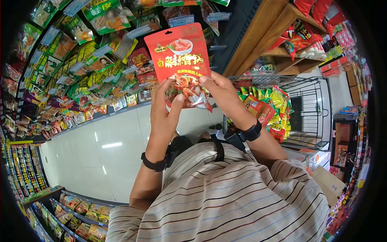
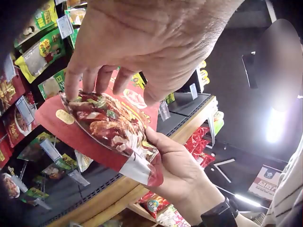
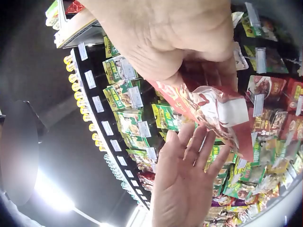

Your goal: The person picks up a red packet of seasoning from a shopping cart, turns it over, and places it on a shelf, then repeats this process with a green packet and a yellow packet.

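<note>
A red seasoning pouch (image 1: 181, 64) is held up before the chest, its printed front with a bowl and a picture of food facing the person. My right hand (image 1: 227, 99) grips its lower right edge, thumb on the front and fingers behind. At the lower left edge is my left hand (image 1: 163, 115), its fingers extended against the pouch and its thumb in front. In the right wrist view the left palm (image 3: 182, 189) faces up, with straight fingertips at the pouch (image 3: 213, 113). The left wrist view has the right thumb on the pouch (image 2: 109, 127).
Shelves of hanging green and yellow packets (image 1: 96, 60) stand ahead and left. A wire shopping cart (image 1: 306, 109) at the right carries several packets (image 1: 266, 109). Wooden shelving (image 1: 258, 36) rises behind the cart. Pale tiled floor (image 1: 100, 149) lies at the left, with a lower rack (image 1: 76, 213) nearer.
</note>
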A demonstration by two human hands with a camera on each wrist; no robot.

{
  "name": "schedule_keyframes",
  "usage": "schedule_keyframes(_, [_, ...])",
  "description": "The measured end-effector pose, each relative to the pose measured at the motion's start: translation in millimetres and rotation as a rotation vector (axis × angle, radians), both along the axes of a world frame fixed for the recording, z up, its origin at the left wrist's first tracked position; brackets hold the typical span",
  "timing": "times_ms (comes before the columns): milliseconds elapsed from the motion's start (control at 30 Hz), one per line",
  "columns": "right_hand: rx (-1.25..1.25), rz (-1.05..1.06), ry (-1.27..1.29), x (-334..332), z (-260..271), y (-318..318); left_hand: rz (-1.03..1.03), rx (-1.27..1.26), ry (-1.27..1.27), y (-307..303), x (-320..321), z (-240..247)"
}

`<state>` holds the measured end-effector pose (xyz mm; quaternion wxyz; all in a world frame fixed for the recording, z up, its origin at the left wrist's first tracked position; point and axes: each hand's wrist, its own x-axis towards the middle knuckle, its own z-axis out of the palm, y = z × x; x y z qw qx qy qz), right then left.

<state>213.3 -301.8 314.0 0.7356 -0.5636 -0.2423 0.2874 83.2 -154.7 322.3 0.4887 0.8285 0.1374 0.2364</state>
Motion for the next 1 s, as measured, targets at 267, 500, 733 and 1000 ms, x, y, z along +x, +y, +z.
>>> schedule_keyframes(267, [-0.059, 0.002, -0.08, -4, 0, 1, 0.002, -0.113, -0.031, -6, 3, -3])
schedule_keyframes(500, [-0.218, -0.016, -0.729, -32, 7, 16, -0.115, -0.718, -0.162, -8, 7, -17])
schedule_keyframes(733, [-0.204, 0.194, -0.604, -40, 11, 17, -0.026, -1.228, -0.236, 19, -11, -23])
schedule_keyframes(1000, [-0.165, 0.095, -0.176, -11, 4, 17, -0.033, -1.307, -0.286, 34, -37, -28])
